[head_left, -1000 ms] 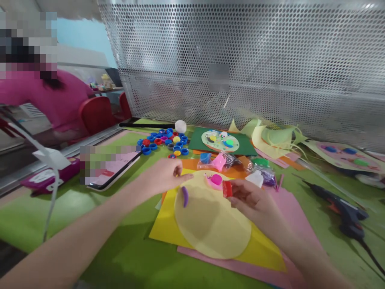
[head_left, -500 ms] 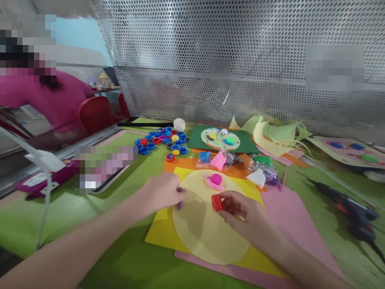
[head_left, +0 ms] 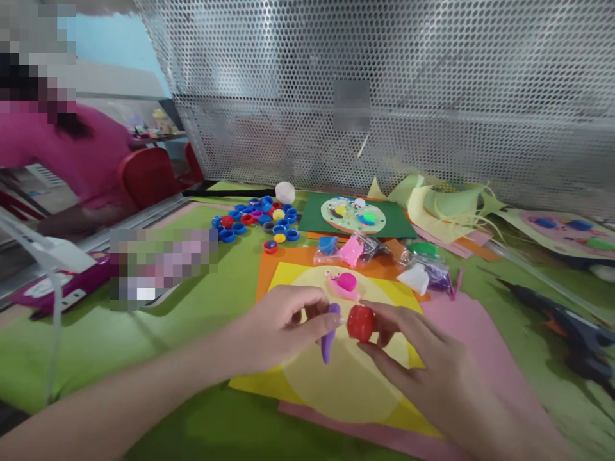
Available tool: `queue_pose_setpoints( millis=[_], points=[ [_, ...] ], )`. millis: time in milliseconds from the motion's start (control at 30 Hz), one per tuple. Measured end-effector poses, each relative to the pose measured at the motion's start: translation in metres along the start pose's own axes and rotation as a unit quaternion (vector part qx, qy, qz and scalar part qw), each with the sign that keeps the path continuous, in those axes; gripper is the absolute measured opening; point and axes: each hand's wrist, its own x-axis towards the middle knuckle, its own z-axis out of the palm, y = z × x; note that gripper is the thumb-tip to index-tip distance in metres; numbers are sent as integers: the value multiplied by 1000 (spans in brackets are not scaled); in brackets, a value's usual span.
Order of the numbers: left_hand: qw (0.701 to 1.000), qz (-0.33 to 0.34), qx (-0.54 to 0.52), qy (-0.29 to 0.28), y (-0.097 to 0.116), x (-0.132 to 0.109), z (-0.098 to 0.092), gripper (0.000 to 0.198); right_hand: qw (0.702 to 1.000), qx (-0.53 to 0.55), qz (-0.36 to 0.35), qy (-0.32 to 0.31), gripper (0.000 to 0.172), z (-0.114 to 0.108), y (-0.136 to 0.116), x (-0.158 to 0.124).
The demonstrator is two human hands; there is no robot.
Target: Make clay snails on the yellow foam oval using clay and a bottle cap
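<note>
My left hand point(head_left: 293, 323) pinches a tapered strip of purple clay point(head_left: 328, 342) between thumb and fingers, above a pale yellow paper circle point(head_left: 346, 390). Close beside it on the right, my right hand point(head_left: 418, 349) grips a red bottle cap point(head_left: 360, 323) with thumb and fingertips. The strip and the cap are a small gap apart. Just beyond both hands, a pink snail point(head_left: 343, 285) with a magenta cap for a shell lies on the circle. Under the circle is a bright yellow sheet point(head_left: 259, 374).
Several bottle caps point(head_left: 239, 228) are heaped at the back left, near a phone-like blurred item point(head_left: 163, 266). Bags of clay point(head_left: 353, 251) lie behind the circle. A glue gun point(head_left: 560, 320) rests at right. A decorated disc point(head_left: 331, 211) stands behind; a person in pink point(head_left: 81, 153) sits left.
My left hand has moved right with the purple clay, bringing it close to the cap. My right hand has turned the red cap and shifted slightly right.
</note>
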Motion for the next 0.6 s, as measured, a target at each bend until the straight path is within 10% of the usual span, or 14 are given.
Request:
queue_pose_setpoints(
  millis=[600],
  points=[
    [998,40,40,36,-5,-4,15,36,990,-94,-104,12,24,-1,-8,-2]
  ],
)
